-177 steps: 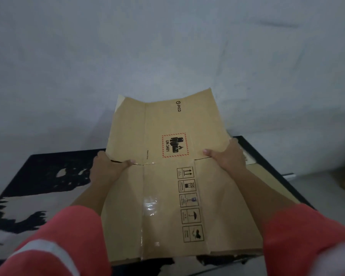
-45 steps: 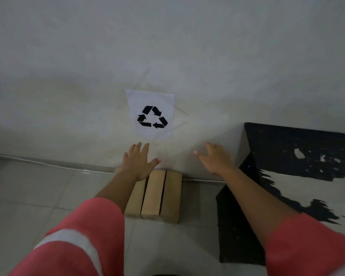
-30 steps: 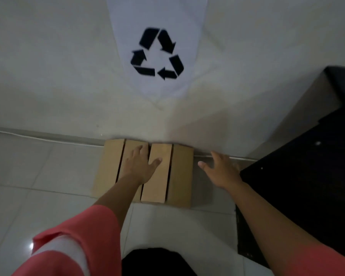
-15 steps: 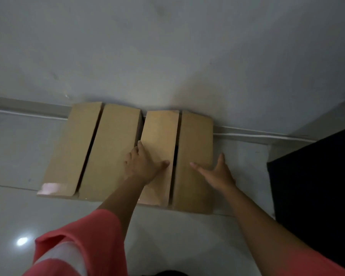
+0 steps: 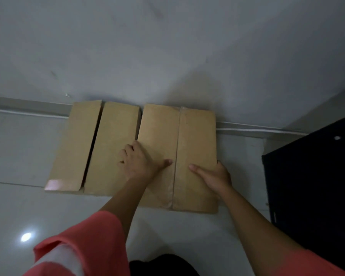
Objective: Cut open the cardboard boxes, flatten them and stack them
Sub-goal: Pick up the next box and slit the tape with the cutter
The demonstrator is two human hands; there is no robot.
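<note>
Cardboard [image 5: 159, 126]: flattened, lying on the floor [image 5: 18, 156], its far edge against the foot of the wall [image 5: 167, 46].
Layout: four long panels side by side. A dark gap splits the left pair; the right pair meets at a closed seam. Whether the right pair lies on top of the left, I cannot tell.
Your left hand [image 5: 139, 164]: on the right pair, at its left edge. Fingers bent over that edge, tips hidden; thumb stretched flat across the top, its tip at the seam. It grips the cardboard.
Your right hand [image 5: 213, 175]: at the right edge of the same pair. Thumb lies on the top face; fingers wrap round the edge and out of sight. It grips the cardboard.
Arms: both reach forward and down; a red sleeve [image 5: 84, 246] with a pale band covers your left upper arm.
Surroundings: a white cable [image 5: 257, 130] runs along the skirting. Black furniture [image 5: 317, 176] stands on the right, apart from the cardboard.
Lighting: dim; a lamp glare [image 5: 26, 237] shows on the floor tiles.
</note>
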